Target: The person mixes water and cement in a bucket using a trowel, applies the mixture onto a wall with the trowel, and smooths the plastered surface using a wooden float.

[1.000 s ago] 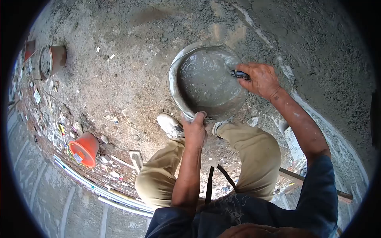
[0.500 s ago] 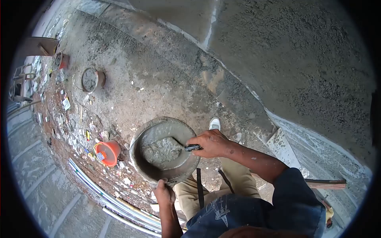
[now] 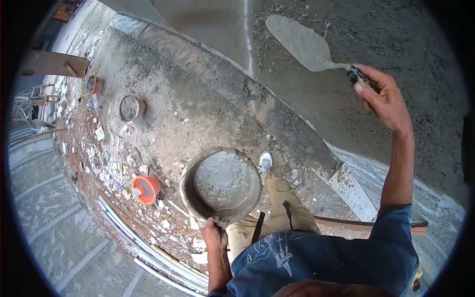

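Note:
A round tub (image 3: 186, 198) of wet grey mortar (image 3: 222, 175) hangs in front of my legs. My left hand (image 3: 214, 236) is closed on its near rim, with some of the fingers hidden. Up at the right, my right hand (image 3: 388, 96) grips the dark handle of a trowel (image 3: 302, 43). Grey mortar coats the leaf-shaped blade, which points to the upper left. Behind the blade is the rough, partly coated mortar wall (image 3: 425, 99); I cannot tell whether blade and wall touch.
An orange bucket (image 3: 154, 188) stands on the littered ground at left. Farther off are a mortar bucket (image 3: 142, 108) and a reddish bucket (image 3: 98, 85). Long pipes (image 3: 148, 252) lie at lower left. A mortar-spotted board (image 3: 352, 192) lies by the wall's foot.
My right hand has lifted the trowel out of the tub and moved it up and right, in front of the wall. The tub, still in my left hand, appears slightly farther right.

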{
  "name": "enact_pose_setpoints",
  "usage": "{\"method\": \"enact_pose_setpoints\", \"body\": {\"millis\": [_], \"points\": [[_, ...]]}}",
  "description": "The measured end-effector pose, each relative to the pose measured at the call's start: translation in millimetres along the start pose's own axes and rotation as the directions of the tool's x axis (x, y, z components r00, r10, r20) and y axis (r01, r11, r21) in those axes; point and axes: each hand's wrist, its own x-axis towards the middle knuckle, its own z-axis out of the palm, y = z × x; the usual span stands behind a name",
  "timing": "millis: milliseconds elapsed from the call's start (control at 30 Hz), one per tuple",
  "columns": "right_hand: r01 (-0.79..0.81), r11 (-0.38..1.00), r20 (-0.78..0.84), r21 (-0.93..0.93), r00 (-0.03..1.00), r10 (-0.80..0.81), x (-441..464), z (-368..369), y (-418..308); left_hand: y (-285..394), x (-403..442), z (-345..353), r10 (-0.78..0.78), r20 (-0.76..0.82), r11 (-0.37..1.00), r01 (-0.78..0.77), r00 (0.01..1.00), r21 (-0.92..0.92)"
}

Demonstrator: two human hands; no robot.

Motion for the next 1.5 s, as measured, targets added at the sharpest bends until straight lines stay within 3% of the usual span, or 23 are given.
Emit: {"method": "enact_pose_setpoints", "body": {"millis": [100, 167, 233, 300, 367, 433, 600, 667, 767, 867, 900, 1000, 1033, 1067, 1100, 1133, 1167, 1200, 1267, 1367, 1400, 1500], "points": [[0.219, 0.954, 0.04, -0.204, 0.976, -0.215, -54, 6, -40, 7, -26, 12, -0.042, 0.1, 0.999, 0.041, 0.994, 0.019], [0.383, 0.79, 0.136, -0.479, 0.921, -0.364, -80, 36, -56, 13, -34, 17, -0.015, 0.218, 1.0, 0.01, 0.976, 0.026], [0.431, 0.593, 0.339, -0.68, 0.902, -0.267, -101, 69, -67, 16, -37, 12, 0.01, 0.322, 0.998, -0.028, 0.947, 0.05], [0.515, 0.491, 0.386, -0.703, 0.856, -0.345, -111, 113, -52, 25, -46, 19, 0.045, 0.35, 0.994, -0.078, 0.936, 0.08], [0.539, 0.535, 0.388, -0.651, 0.842, -0.375, -123, 162, -39, 32, -48, 19, 0.071, 0.426, 0.988, -0.121, 0.902, 0.091], [0.506, 0.64, 0.456, -0.578, 0.851, -0.261, -129, 190, -53, 38, -61, 18, 0.125, 0.429, 0.986, -0.162, 0.895, 0.051], [0.442, 0.82, 0.571, -0.364, 0.802, -0.179, -150, 215, -92, 60, -78, -8, 0.241, 0.413, 0.967, -0.251, 0.878, -0.031], [0.409, 0.865, 0.632, -0.292, 0.761, -0.146, -159, 219, -112, 73, -73, -35, 0.183, 0.415, 0.982, -0.186, 0.891, -0.034], [0.388, 0.909, 0.663, -0.152, 0.722, -0.198, -159, 224, -113, 87, -81, -63, 0.183, 0.269, 0.983, -0.181, 0.945, -0.033], [0.365, 0.915, 0.676, 0.17, 0.633, -0.378, -142, 227, -96, 93, -95, -69, 0.25, 0.132, 0.968, -0.243, 0.959, -0.069], [0.308, 0.911, 0.71, 0.276, 0.574, -0.409, -130, 223, -91, 94, -103, -67, 0.277, 0.078, 0.959, -0.27, 0.958, -0.082], [-0.132, 0.941, 0.859, 0.311, 0.462, -0.219, -85, 178, -78, 93, -109, -68, 0.227, 0.056, 0.97, -0.22, 0.972, -0.105], [-0.233, 0.907, 0.837, 0.35, 0.512, -0.192, -67, 156, -70, 91, -110, -63, 0.214, 0.046, 0.97, -0.207, 0.976, -0.126], [-0.182, 0.926, 0.775, 0.331, 0.613, -0.156, -41, 123, -61, 89, -109, -60, 0.204, 0.043, 0.971, -0.197, 0.978, -0.138], [-0.082, 0.94, 0.626, 0.332, 0.765, -0.154, -20, 78, -63, 87, -109, -59, 0.192, 0.038, 0.972, -0.185, 0.981, -0.148], [0.019, 0.959, 0.349, 0.282, 0.929, -0.121, -7, 32, -75, 86, -109, -59, 0.179, 0.033, 0.972, -0.172, 0.983, -0.16], [0.145, 0.952, 0.1, 0.269, 0.979, -0.178, -6, -18, -96, 86, -108, -56, 0.171, 0.039, 0.975, -0.163, 0.985, -0.152], [0.319, 0.94, -0.204, 0.123, 0.935, -0.291, -27, -55, -123, 86, -109, -53, 0.161, 0.048, 0.977, -0.152, 0.986, -0.15], [0.362, 0.925, -0.315, -0.113, 0.87, -0.379, -72, -95, -161, 83, -115, -50, 0.144, 0.065, 0.981, -0.134, 0.987, -0.138], [0.392, 0.838, -0.194, -0.379, 0.852, -0.486, -112, -62, -175, 79, -112, -39, 0.143, 0.115, 0.983, -0.128, 0.983, -0.128], [0.331, 0.819, -0.092, -0.469, 0.904, -0.418, -126, -41, -184, 78, -111, -37, 0.144, 0.15, 0.983, -0.125, 0.978, -0.133], [0.543, 0.532, 0.17, -0.649, 0.786, -0.595, -149, 42, -162, 83, -117, -31, 0.165, 0.246, 0.985, -0.147, 0.955, -0.091]]}}
